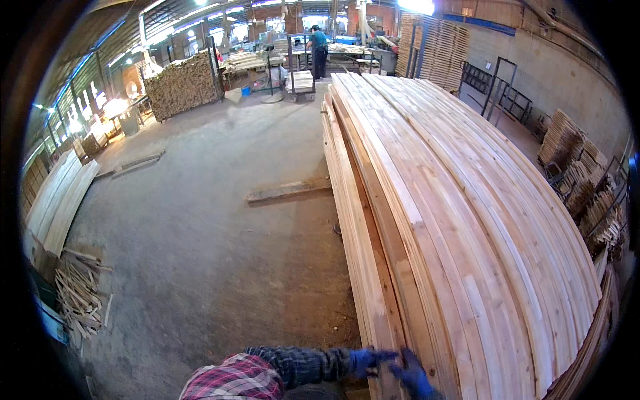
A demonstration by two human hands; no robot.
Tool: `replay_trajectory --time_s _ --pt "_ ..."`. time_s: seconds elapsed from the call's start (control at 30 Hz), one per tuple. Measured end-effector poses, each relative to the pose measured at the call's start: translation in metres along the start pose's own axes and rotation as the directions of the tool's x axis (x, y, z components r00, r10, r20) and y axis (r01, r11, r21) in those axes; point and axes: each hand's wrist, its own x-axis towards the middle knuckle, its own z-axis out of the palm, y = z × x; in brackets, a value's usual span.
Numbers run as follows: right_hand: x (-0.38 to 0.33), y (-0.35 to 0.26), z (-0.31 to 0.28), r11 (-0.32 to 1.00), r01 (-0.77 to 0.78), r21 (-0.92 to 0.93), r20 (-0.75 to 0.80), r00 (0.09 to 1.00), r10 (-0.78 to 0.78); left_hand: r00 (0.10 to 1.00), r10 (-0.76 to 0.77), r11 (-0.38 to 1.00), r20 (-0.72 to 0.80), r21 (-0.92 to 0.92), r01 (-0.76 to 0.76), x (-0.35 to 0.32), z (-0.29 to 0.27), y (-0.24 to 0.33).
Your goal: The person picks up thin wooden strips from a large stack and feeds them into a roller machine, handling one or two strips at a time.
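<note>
A tall stack of long pale boards (pixel 460 200) fills the right side, bending toward the rim of the picture. At its near left edge is my left hand (pixel 367 362), in a blue glove, with its fingers reaching right over the end of an edge board (pixel 381 327). Close beside it my right hand (pixel 413 375), also in a blue glove, has its fingers apart over the boards. I see nothing held in either hand. A dark patterned sleeve (pixel 307 365) covers my left forearm, and red plaid cloth (pixel 233 379) shows at the lower edge.
A timber bearer (pixel 287 192) lies on the concrete floor left of the stack. Scrap sticks (pixel 79 297) and white boards (pixel 63 200) lie at the far left. Beyond are a wood pile (pixel 183 87) and a person (pixel 319 52) at a workbench. Stacked slats (pixel 567 140) line the right wall.
</note>
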Motion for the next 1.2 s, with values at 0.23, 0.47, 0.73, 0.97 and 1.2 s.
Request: replay_trajectory --time_s 0.23,0.47,0.73,0.97,1.2 --pt "0.097 -0.011 0.058 0.806 -0.12 0.58 0.31 0.947 -0.082 0.962 -0.209 0.959 0.177 -0.156 0.237 -0.025 0.028 -0.038" --pt "-0.079 0.02 0.024 0.949 -0.117 0.291 0.212 0.976 0.055 0.992 -0.082 0.951 -0.096 -0.305 0.049 -0.054 -0.047 0.039" --pt "-0.292 0.079 -0.004 0.96 -0.273 -0.056 0.069 0.959 0.276 0.951 -0.225 0.876 -0.212 -0.472 0.102 0.004 -0.05 0.073" --pt "-0.285 -0.007 -0.024 0.808 -0.317 -0.497 -0.09 0.945 0.315 0.956 0.076 0.992 -0.284 -0.071 -0.1 0.037 -0.136 -0.017" --pt "-0.324 0.026 -0.007 0.821 -0.189 -0.539 -0.075 0.981 0.177 0.895 -0.108 0.935 -0.432 -0.351 -0.057 -0.005 -0.09 -0.017"
